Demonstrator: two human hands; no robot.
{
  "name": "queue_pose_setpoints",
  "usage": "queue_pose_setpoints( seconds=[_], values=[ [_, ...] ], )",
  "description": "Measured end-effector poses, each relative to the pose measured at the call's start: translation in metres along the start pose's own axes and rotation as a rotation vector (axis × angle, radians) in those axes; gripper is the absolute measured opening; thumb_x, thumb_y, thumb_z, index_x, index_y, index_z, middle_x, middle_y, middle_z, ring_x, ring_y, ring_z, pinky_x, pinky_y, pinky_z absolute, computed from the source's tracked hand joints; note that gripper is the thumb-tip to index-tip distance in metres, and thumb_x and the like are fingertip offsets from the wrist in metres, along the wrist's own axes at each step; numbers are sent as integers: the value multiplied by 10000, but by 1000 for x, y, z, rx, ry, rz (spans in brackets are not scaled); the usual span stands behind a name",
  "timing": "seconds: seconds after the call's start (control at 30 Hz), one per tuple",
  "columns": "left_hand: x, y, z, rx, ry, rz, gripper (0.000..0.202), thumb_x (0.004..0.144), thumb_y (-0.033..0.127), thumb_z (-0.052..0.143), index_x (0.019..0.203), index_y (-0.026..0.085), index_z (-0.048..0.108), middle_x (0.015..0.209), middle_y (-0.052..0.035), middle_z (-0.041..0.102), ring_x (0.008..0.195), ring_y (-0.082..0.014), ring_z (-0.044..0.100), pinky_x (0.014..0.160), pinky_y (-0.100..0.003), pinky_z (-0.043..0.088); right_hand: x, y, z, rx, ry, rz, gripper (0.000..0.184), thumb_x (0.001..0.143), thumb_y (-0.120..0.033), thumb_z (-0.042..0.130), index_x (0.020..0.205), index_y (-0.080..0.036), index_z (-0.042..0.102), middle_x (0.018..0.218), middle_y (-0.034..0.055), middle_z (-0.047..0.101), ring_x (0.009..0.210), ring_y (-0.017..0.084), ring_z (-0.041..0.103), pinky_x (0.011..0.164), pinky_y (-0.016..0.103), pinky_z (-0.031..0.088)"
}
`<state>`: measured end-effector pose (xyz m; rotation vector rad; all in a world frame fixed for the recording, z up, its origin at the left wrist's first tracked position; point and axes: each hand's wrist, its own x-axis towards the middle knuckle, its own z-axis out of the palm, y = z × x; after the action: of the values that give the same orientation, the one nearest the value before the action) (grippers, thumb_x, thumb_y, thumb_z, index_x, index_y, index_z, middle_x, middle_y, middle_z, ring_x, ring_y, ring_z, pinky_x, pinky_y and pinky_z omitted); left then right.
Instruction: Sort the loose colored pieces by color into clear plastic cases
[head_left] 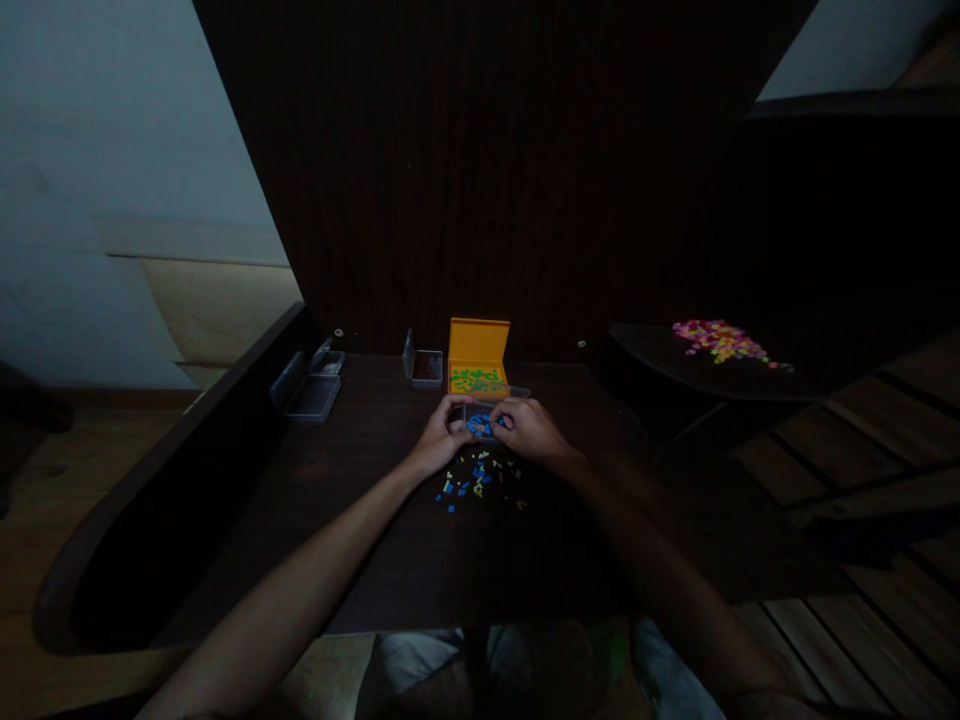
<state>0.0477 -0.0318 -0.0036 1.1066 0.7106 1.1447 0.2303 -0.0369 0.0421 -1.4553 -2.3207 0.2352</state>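
A small clear plastic box with blue pieces in it sits in the middle of the dark table. My left hand grips its left side, thumb at the near edge. Over the box's right part, my right hand has its fingers pinched together at the blue pieces; what is between them is too small to make out. Loose blue and pale yellow pieces lie scattered just in front of the box. Right behind it stands a yellow case, lid up, with green pieces inside.
An open clear box stands left of the yellow case. More open clear boxes are by the left side panel. On a dark ledge at right lies a pile of pink and yellow pieces. A tall dark board rises behind.
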Motion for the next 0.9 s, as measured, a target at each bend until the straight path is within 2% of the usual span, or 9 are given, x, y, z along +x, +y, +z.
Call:
queue_pose_setpoints(
  seconds=[0.27,0.5,0.67,0.8,0.9],
  values=[
    [-1,2,1,9,-4,1,520,537,36,695,1008,203,554,1212,-24,564,745,-95,645,697,-235,519,-1,-9,1,-78,-22,174,175,799,-208,607,882,-210,761,769,36,733,675,162,624,643,248,412],
    [-1,1,0,-3,-11,-5,529,547,49,713,1023,206,544,1226,-29,563,768,-107,653,715,-248,527,-2,-5,4,-42,-6,174,194,791,-225,619,899,-218,780,759,33,742,672,159,634,655,246,428],
    [-1,2,0,-7,-12,-5,532,547,29,698,1025,206,547,1241,-35,559,796,-113,660,711,-237,527,-6,-2,-1,12,35,192,234,772,-207,604,929,-224,778,712,14,714,591,137,575,601,238,396],
    [-1,5,1,-17,-4,-3,533,531,21,698,1008,205,552,1192,-21,572,799,-114,664,713,-232,527,-14,-1,-13,73,35,105,206,757,-216,606,882,-201,769,619,-9,646,536,115,513,562,228,350],
    [-2,5,2,-14,-6,6,517,539,35,710,1002,205,557,1163,-23,587,814,-125,664,722,-242,533,-21,-4,-21,138,-98,-74,166,769,-233,616,852,-197,755,575,-33,602,510,97,477,553,218,334]
  ],
)
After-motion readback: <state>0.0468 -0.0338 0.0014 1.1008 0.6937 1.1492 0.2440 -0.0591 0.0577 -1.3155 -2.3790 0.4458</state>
